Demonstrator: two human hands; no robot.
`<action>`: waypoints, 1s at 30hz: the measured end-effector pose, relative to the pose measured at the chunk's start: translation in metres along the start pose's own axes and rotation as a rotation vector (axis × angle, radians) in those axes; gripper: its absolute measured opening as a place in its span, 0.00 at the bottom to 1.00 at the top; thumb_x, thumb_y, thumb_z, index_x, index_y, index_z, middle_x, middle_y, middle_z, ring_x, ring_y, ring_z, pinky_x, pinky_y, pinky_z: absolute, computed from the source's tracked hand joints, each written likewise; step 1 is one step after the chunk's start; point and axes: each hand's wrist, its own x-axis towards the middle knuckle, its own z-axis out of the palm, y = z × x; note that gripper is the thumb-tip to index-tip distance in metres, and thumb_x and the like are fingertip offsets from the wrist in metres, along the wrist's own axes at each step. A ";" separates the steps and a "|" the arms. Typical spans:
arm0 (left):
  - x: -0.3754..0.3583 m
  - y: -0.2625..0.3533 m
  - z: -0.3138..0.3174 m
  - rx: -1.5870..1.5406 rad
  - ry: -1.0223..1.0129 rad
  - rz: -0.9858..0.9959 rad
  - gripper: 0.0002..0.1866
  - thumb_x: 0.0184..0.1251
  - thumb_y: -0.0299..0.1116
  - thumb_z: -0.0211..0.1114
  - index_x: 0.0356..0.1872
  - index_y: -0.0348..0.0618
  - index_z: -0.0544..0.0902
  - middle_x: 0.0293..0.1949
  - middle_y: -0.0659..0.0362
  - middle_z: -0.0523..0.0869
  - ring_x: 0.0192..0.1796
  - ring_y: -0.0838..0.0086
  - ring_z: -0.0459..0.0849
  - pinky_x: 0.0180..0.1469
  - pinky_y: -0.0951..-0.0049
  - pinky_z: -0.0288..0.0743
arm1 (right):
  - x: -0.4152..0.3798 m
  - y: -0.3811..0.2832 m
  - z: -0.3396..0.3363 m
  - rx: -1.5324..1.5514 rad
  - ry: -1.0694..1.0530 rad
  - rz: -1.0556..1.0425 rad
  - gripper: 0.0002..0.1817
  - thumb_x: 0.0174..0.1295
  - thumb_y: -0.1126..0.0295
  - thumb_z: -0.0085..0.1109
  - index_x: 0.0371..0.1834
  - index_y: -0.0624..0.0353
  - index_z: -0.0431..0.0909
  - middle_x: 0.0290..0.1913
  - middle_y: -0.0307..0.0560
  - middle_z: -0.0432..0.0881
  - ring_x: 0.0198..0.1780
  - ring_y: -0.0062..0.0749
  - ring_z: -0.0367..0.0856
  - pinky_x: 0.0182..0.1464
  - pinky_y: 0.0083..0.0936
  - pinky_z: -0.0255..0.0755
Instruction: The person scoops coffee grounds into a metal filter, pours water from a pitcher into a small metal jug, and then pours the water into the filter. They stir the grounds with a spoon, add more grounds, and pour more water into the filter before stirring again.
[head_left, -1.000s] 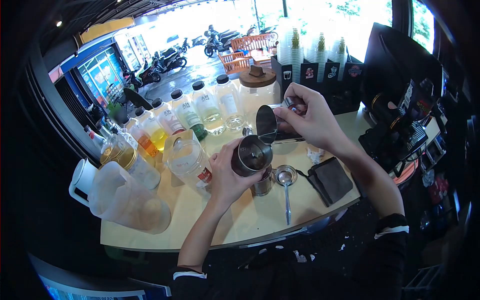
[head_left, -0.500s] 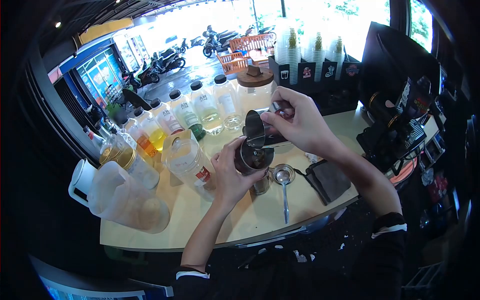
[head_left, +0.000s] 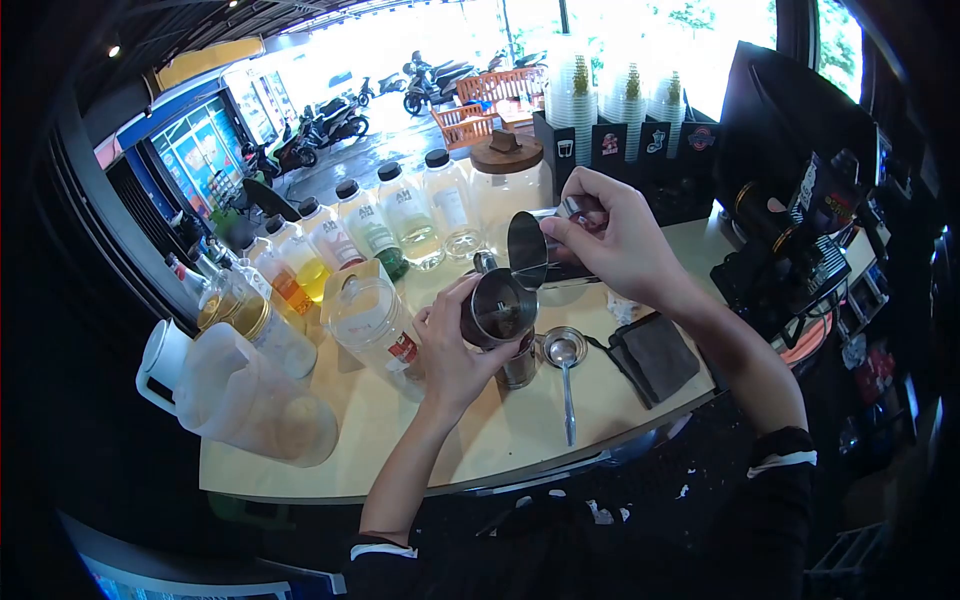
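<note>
My left hand (head_left: 455, 350) is wrapped round a dark metal cup (head_left: 503, 305), its open top turned toward the camera. In my right hand (head_left: 620, 235) is the handle of a metal pitcher (head_left: 528, 250), tilted with its mouth just above the cup's rim. A thin stream seems to run between the two. Behind the cup, a small metal vessel (head_left: 517, 370) stands on the counter, partly hidden. Right of it lies a round metal strainer (head_left: 565, 348) with its handle toward me. A dark folded cloth (head_left: 655, 360) lies farther right.
The counter (head_left: 480, 440) holds a clear jug (head_left: 370, 320), a large cloudy pitcher (head_left: 250, 400) and a row of capped bottles (head_left: 410, 215). A wooden-lidded jar (head_left: 510, 185) stands behind my hands. Cup stacks in a black holder (head_left: 625, 160) and a dark machine (head_left: 790, 230) are at the right.
The tilted pitcher and my right hand have moved slightly right. The cup in my left hand has shifted a little left, and more of its inside shows.
</note>
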 end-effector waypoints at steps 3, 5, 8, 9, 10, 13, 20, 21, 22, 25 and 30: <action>0.000 -0.001 0.002 0.007 0.006 0.005 0.45 0.31 0.36 0.82 0.60 0.46 0.71 0.56 0.58 0.78 0.58 0.65 0.75 0.62 0.64 0.57 | -0.002 -0.002 0.001 0.017 -0.018 0.035 0.13 0.62 0.77 0.60 0.29 0.61 0.63 0.24 0.28 0.59 0.28 0.06 0.63 0.35 0.12 0.79; 0.000 -0.001 0.002 0.004 0.010 0.010 0.45 0.31 0.35 0.82 0.60 0.46 0.71 0.56 0.58 0.78 0.58 0.65 0.75 0.63 0.64 0.57 | -0.003 0.003 0.004 0.058 -0.001 0.012 0.12 0.60 0.75 0.62 0.30 0.65 0.65 0.24 0.38 0.66 0.29 0.12 0.69 0.32 0.17 0.76; -0.001 -0.001 0.003 -0.001 0.011 0.002 0.45 0.31 0.35 0.82 0.59 0.45 0.71 0.56 0.58 0.78 0.58 0.65 0.75 0.62 0.64 0.56 | -0.004 0.006 0.004 0.110 0.012 0.022 0.12 0.59 0.73 0.64 0.30 0.68 0.69 0.25 0.46 0.75 0.30 0.17 0.77 0.30 0.21 0.73; -0.001 -0.002 0.003 -0.010 0.015 0.003 0.45 0.31 0.35 0.81 0.59 0.45 0.71 0.56 0.58 0.78 0.58 0.64 0.75 0.62 0.64 0.57 | -0.004 0.007 0.003 0.120 0.007 0.055 0.12 0.60 0.73 0.63 0.30 0.68 0.69 0.25 0.44 0.76 0.31 0.17 0.78 0.30 0.19 0.74; -0.001 -0.003 0.003 -0.019 0.020 0.004 0.45 0.30 0.35 0.81 0.59 0.46 0.71 0.56 0.58 0.78 0.57 0.64 0.75 0.62 0.64 0.58 | -0.004 0.008 0.002 0.120 0.005 0.055 0.12 0.60 0.73 0.63 0.30 0.68 0.69 0.25 0.44 0.76 0.31 0.17 0.78 0.30 0.19 0.74; -0.002 -0.005 0.003 -0.012 0.025 -0.032 0.44 0.31 0.36 0.81 0.59 0.46 0.71 0.55 0.58 0.78 0.55 0.63 0.75 0.62 0.63 0.60 | -0.004 0.021 -0.003 0.206 0.054 0.075 0.11 0.61 0.73 0.62 0.29 0.66 0.70 0.27 0.40 0.77 0.31 0.15 0.77 0.29 0.15 0.75; -0.003 -0.004 0.002 -0.016 0.005 -0.110 0.44 0.34 0.41 0.81 0.59 0.47 0.71 0.56 0.59 0.78 0.57 0.66 0.76 0.62 0.62 0.57 | -0.021 0.134 0.000 0.473 0.223 0.276 0.10 0.65 0.72 0.58 0.29 0.59 0.67 0.27 0.36 0.73 0.29 0.15 0.75 0.32 0.18 0.78; -0.002 -0.004 0.002 -0.024 -0.001 -0.110 0.44 0.34 0.41 0.81 0.59 0.47 0.71 0.56 0.58 0.78 0.57 0.66 0.76 0.62 0.62 0.57 | -0.025 0.155 0.003 0.476 0.221 0.277 0.10 0.65 0.72 0.58 0.29 0.59 0.67 0.27 0.36 0.73 0.29 0.15 0.75 0.32 0.18 0.78; -0.001 -0.004 0.002 -0.032 -0.006 -0.108 0.43 0.35 0.42 0.81 0.59 0.47 0.71 0.56 0.58 0.78 0.57 0.66 0.76 0.63 0.62 0.57 | -0.029 0.176 0.005 0.459 0.246 0.313 0.10 0.65 0.72 0.58 0.29 0.59 0.67 0.27 0.36 0.73 0.29 0.15 0.75 0.32 0.18 0.77; 0.000 -0.005 0.002 -0.048 -0.010 -0.122 0.43 0.35 0.42 0.80 0.59 0.46 0.71 0.55 0.58 0.79 0.57 0.66 0.76 0.63 0.62 0.57 | -0.038 0.207 0.020 0.528 0.314 0.398 0.10 0.67 0.71 0.56 0.30 0.57 0.67 0.27 0.35 0.73 0.29 0.15 0.74 0.31 0.17 0.72; 0.003 -0.005 0.000 -0.003 -0.002 -0.086 0.40 0.36 0.38 0.81 0.56 0.42 0.73 0.49 0.55 0.81 0.52 0.63 0.79 0.59 0.63 0.67 | -0.050 0.250 0.031 0.654 0.356 0.472 0.10 0.68 0.70 0.56 0.30 0.54 0.66 0.27 0.35 0.74 0.28 0.14 0.73 0.29 0.17 0.65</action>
